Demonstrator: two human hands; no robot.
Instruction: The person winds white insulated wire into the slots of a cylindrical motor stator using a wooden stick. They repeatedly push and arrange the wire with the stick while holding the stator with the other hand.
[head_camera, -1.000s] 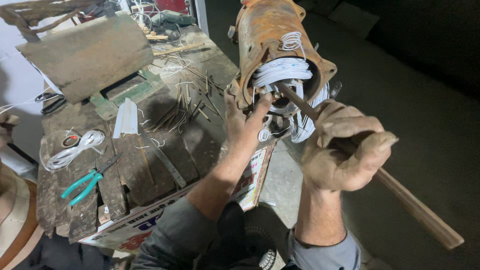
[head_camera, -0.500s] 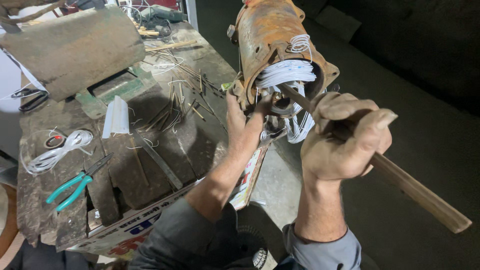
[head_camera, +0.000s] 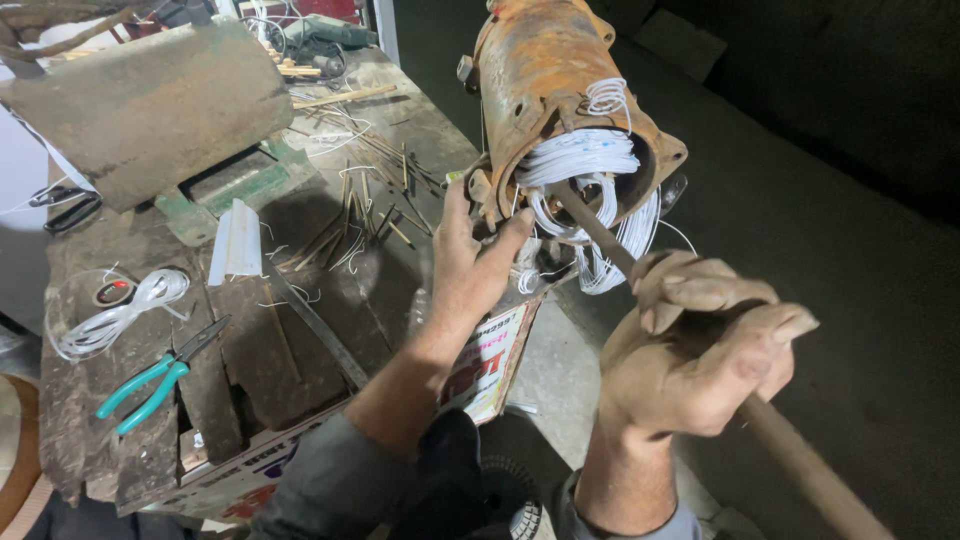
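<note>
While the right hand (head_camera: 700, 350) stays clenched on the wooden rod (head_camera: 800, 460), its tip presses into the white windings (head_camera: 585, 160). If it slips, I judge it could nick wire or strike the left hand (head_camera: 470, 260), which lies open against the rusty motor housing (head_camera: 545, 70).

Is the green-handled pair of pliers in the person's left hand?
No, the pliers lie on the workbench while the left hand rests against the rusty motor housing.

You are looking at one rusty motor housing (head_camera: 545, 75) with one bundle of white wire (head_camera: 590, 165) in its mouth. You are using two hands: the left hand (head_camera: 470, 265) and the right hand (head_camera: 695, 350), which is gripping one wooden stick (head_camera: 800, 460). On the workbench (head_camera: 400, 110) are lying one pair of green pliers (head_camera: 150, 380), one white wire coil (head_camera: 110, 315), and many thin sticks (head_camera: 375, 205), too many to count.
</note>
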